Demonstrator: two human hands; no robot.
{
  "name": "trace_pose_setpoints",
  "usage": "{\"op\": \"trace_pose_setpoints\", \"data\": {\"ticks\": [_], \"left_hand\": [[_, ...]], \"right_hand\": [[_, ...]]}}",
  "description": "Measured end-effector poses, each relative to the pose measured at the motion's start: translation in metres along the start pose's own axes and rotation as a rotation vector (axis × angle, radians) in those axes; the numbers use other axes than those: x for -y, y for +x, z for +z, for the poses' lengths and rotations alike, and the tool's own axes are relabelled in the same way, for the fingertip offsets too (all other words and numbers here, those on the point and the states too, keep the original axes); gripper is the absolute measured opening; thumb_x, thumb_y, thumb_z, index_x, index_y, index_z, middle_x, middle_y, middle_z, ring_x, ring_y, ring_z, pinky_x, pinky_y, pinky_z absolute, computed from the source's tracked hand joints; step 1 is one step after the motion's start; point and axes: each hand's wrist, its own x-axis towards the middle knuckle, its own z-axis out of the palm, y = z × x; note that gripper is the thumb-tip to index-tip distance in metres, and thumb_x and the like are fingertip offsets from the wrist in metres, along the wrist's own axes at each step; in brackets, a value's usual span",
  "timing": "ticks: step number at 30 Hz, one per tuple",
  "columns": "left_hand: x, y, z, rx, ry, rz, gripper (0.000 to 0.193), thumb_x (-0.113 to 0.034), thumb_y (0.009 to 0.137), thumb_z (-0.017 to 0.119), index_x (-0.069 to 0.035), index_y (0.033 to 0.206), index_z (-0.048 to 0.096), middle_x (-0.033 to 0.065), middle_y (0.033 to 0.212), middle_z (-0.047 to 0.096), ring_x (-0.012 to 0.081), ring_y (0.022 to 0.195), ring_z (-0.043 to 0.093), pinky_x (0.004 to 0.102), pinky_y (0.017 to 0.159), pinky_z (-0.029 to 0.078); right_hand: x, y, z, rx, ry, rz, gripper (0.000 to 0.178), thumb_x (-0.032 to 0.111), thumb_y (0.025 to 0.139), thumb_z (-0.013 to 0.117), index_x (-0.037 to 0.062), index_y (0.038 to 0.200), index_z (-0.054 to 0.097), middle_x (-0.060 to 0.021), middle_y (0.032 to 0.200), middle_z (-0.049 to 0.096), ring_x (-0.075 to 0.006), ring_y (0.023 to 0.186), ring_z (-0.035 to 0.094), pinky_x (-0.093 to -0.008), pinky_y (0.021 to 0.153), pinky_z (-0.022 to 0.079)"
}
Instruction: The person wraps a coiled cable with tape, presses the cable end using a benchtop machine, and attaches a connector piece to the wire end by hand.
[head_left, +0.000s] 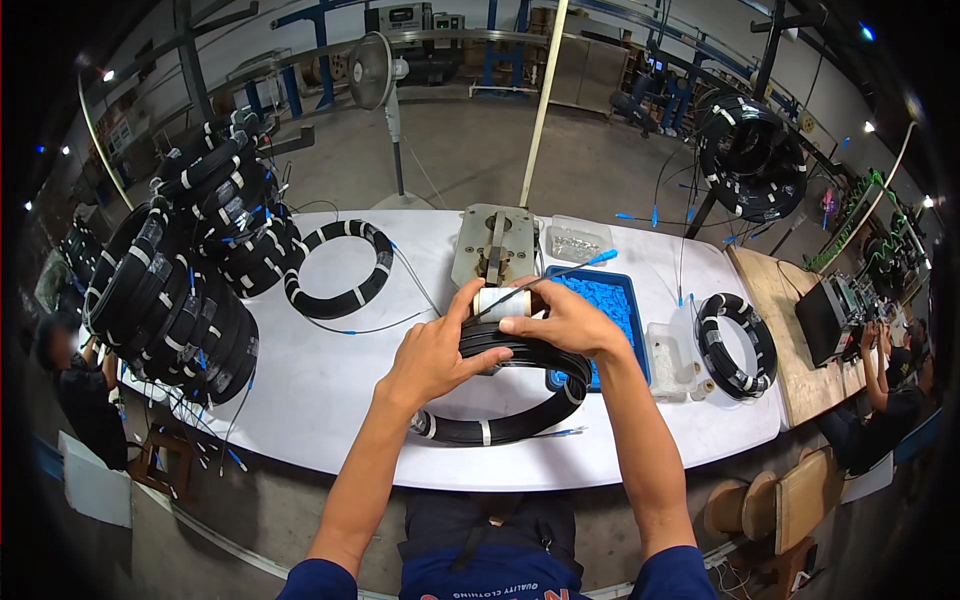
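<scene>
My left hand (pixel 432 348) and my right hand (pixel 575 322) are closed on the far side of a coil of black cable (pixel 505 430), one on each side. Its near side rests on the white table and carries white bands. Between my hands, a white wrap or roll (pixel 503 303) shows at the coil's far edge; I cannot tell which it is. A loose cable end with a blue connector (pixel 604 257) sticks out past my right hand. Right beyond my fingers stands a grey metal fixture (pixel 494 243) with a central bar. My fingertips are partly hidden behind the coil.
Stacked black coils (pixel 180 310) fill the table's left side, with a single coil (pixel 340 268) beside them. A blue bin (pixel 635 300) of blue parts, clear trays (pixel 578 240) and another coil (pixel 737 345) lie to the right. Co-workers sit at both sides; a fan (pixel 373 75) stands beyond.
</scene>
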Motion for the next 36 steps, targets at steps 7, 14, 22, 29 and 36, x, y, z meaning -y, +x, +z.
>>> {"op": "trace_pose_setpoints", "data": {"ticks": [7, 14, 22, 29, 36], "left_hand": [[0.009, -0.001, 0.010, -0.105, -0.033, 0.063, 0.085, -0.049, 0.077, 0.077, -0.013, 0.140, 0.033, 0.0251, 0.125, 0.058, 0.0444, 0.096, 0.065, 0.0460, 0.080, 0.053], [0.011, 0.001, 0.013, -0.248, 0.014, 0.300, 0.047, -0.041, 0.073, 0.081, -0.008, 0.101, 0.063, 0.0165, 0.143, 0.047, 0.0312, 0.082, 0.069, 0.0367, 0.066, 0.056], [0.020, 0.004, 0.017, -0.469, 0.168, 0.443, 0.039, -0.036, 0.071, 0.083, -0.004, 0.088, 0.070, 0.0163, 0.132, 0.058, 0.0293, 0.080, 0.070, 0.0345, 0.067, 0.056], [0.023, 0.003, 0.020, -0.363, 0.149, 0.341, 0.035, -0.039, 0.078, 0.076, -0.005, 0.078, 0.065, 0.0100, 0.095, 0.069, 0.0265, 0.072, 0.067, 0.0342, 0.061, 0.053], [0.028, 0.001, 0.030, -0.503, 0.199, 0.446, 0.036, -0.039, 0.076, 0.076, -0.006, 0.076, 0.064, 0.0081, 0.085, 0.068, 0.0258, 0.067, 0.064, 0.0352, 0.059, 0.051]], "right_hand": [[0.002, 0.002, 0.013, -0.113, 0.065, 0.009, 0.047, 0.025, 0.085, 0.074, 0.0040, 0.124, 0.056, -0.0179, 0.110, 0.065, -0.0234, 0.100, 0.063, -0.0346, 0.087, 0.049], [0.005, -0.006, 0.016, -0.254, -0.135, -0.077, 0.043, 0.028, 0.090, 0.067, -0.0005, 0.121, 0.056, -0.0211, 0.107, 0.064, -0.0286, 0.099, 0.064, -0.0369, 0.089, 0.049], [0.003, -0.004, 0.027, -0.276, 0.024, 0.003, 0.042, 0.028, 0.093, 0.063, -0.0019, 0.121, 0.054, -0.0202, 0.106, 0.063, -0.0255, 0.095, 0.064, -0.0348, 0.083, 0.050], [-0.003, -0.009, 0.027, -0.256, 0.103, -0.064, 0.042, 0.029, 0.092, 0.064, 0.0006, 0.121, 0.054, -0.0183, 0.113, 0.059, -0.0271, 0.100, 0.060, -0.0360, 0.086, 0.048], [0.019, -0.024, 0.026, -0.361, -0.226, -0.081, 0.051, 0.037, 0.086, 0.070, -0.0018, 0.118, 0.062, -0.0239, 0.104, 0.063, -0.0373, 0.098, 0.062, -0.0411, 0.086, 0.048]]}}
